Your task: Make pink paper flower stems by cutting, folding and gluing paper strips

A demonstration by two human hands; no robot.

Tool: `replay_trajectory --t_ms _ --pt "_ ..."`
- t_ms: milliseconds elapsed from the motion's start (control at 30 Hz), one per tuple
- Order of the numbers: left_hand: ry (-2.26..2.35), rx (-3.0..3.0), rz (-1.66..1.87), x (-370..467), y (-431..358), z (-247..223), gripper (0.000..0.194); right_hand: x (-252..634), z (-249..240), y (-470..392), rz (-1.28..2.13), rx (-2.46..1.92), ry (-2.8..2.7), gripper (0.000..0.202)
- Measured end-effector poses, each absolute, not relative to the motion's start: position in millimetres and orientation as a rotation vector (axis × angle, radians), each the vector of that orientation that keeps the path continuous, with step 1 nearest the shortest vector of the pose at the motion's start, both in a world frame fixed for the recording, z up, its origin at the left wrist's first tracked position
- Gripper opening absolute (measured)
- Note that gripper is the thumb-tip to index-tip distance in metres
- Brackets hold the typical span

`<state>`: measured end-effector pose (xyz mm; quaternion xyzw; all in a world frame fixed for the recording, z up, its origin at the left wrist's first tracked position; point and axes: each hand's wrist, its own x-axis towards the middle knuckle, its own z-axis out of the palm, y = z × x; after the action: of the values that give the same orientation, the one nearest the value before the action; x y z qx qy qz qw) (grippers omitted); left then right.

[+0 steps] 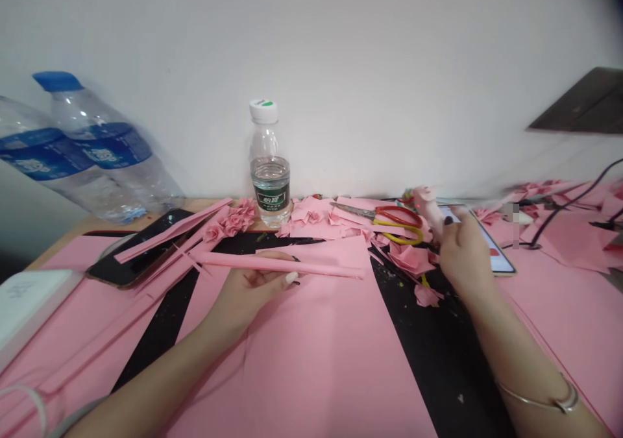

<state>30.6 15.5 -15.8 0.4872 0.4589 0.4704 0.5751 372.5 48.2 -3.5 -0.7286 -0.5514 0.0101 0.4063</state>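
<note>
My left hand point(260, 282) grips a rolled pink paper tube point(331, 269), which lies nearly level above a large pink sheet point(331, 360). At the right, my right hand point(460, 243) has its fingers closed around a small pale pink object point(428, 207), blurred and hard to identify. Just left of that hand lie scissors point(399, 220) with red and yellow handles. A phone with a lit screen point(496, 256) is partly behind my right hand. Folded pink paper flowers point(228, 224) are near the back edge, left of the middle.
A small water bottle point(270, 185) stands at the back. Two large bottles point(111, 152) lean at the left. A dark phone point(141, 256) and a white box point(34, 308) lie at the left. Pink scraps point(579, 237) and a black cable point(555, 207) are at the right.
</note>
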Motion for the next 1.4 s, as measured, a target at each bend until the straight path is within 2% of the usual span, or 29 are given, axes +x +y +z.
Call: replay_trajectory --t_ms 67,200,333,567,733,1000,1167,1400 --pt "1.062 1.106 1.086 29.9 15.7 -17.1 0.023 372.1 1.1 43.1 0.145 -1.781 -1.271 0.04" --pt "1.024 1.043 1.089 27.4 16.1 -23.2 0.027 360.3 11.6 35.6 0.469 -1.623 -1.299 0.043" --pt "0.974 0.945 1.13 26.6 16.7 -25.8 0.023 346.1 24.1 27.9 0.948 -1.317 -1.218 0.028" --pt "0.885 0.886 1.171 26.7 17.2 -21.2 0.018 336.6 20.9 12.9 1.417 -1.366 -1.427 0.038" --pt "0.856 0.902 1.15 25.1 18.1 -20.1 0.016 334.8 12.3 6.7 1.423 -1.397 -1.523 0.053" --pt "0.797 0.915 1.052 18.9 20.4 -23.3 0.013 325.7 34.7 3.6 1.252 -1.375 -1.801 0.021" --pt "0.801 0.909 1.026 17.7 21.6 -23.0 0.016 326.0 36.4 2.2 1.267 -1.432 -1.857 0.031" --pt "0.812 0.907 1.006 18.7 22.7 -21.2 0.017 327.3 34.2 3.2 1.188 -1.438 -1.967 0.024"
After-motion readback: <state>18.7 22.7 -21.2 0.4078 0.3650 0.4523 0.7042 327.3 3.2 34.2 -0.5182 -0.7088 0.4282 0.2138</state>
